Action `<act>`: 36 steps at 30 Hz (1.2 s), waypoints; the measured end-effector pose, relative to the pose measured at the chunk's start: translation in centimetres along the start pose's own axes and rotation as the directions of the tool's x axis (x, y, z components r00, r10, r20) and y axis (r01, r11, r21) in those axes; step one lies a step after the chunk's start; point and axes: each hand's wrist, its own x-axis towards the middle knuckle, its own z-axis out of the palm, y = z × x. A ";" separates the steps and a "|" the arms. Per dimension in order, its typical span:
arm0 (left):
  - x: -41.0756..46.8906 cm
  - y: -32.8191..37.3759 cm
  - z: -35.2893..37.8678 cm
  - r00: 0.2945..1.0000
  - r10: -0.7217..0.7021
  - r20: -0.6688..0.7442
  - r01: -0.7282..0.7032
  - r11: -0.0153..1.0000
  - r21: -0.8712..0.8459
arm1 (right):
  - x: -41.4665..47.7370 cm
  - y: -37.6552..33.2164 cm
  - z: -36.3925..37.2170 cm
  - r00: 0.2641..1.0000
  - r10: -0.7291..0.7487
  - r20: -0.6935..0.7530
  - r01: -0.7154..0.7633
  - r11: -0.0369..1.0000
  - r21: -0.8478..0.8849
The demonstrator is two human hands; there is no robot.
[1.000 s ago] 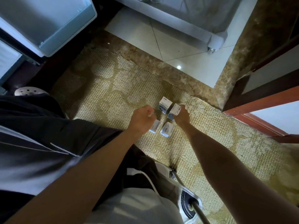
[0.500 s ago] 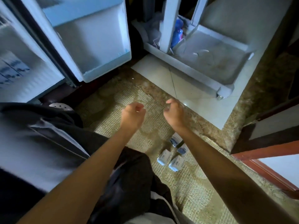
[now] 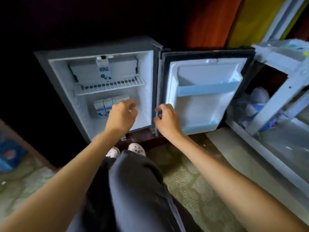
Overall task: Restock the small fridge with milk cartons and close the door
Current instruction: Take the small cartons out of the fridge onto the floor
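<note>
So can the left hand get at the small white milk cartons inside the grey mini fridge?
Probably yes. The left hand is just in front of the white milk cartons below the white wire shelf, the white fridge door stands wide open, and nothing visible blocks them.

The row of milk cartons (image 3: 101,108) is partly hidden behind the left grip (image 3: 122,115), and its print is blurred. Whether anything is held in that grip or in the right grip (image 3: 167,120) cannot be told. A blurred blue thing (image 3: 10,154) is cut off at the left edge.

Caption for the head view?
Open small grey fridge holding white-and-blue milk cartons, left hand and right hand reaching toward it.
</note>
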 end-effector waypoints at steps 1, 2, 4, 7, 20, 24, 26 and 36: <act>0.7 -1.4 -0.8 1.000 -0.028 -0.008 0.028 1.000 0.015 | 1.1 -1.2 1.1 0.999 -0.028 0.022 0.028 1.000 0.008; 1.4 -2.7 -1.4 0.998 -0.057 -0.013 0.057 0.998 0.031 | 2.2 -2.4 2.1 0.997 -0.052 0.049 0.052 0.999 0.016; 2.8 -5.0 -2.5 0.993 -0.120 -0.020 0.120 0.992 0.047 | 4.2 -4.2 4.3 0.990 -0.093 0.106 0.091 0.996 0.024; 5.7 -7.9 -3.1 0.975 -0.223 -0.013 0.223 0.975 0.019 | 7.5 -5.8 7.6 0.978 -0.107 0.177 0.102 0.994 0.033; 21.8 -16.1 -1.4 0.946 -0.323 0.028 0.324 0.940 -0.103 | 23.8 -7.4 16.3 0.999 -0.043 0.028 0.038 0.983 0.177; 25.7 -16.2 -0.7 0.960 -0.271 0.075 0.281 0.934 -0.219 | 26.6 -7.6 17.6 0.982 -0.101 0.162 0.068 0.978 0.197; 27.0 -16.2 -0.2 0.959 -0.273 0.077 0.284 0.917 -0.279 | 27.1 -7.5 18.3 0.969 -0.132 0.209 0.092 0.978 0.190; 26.7 -16.1 1.7 0.970 -0.216 -0.107 0.185 0.952 -0.245 | 26.6 -6.1 19.4 0.959 -0.244 0.147 0.199 0.943 0.265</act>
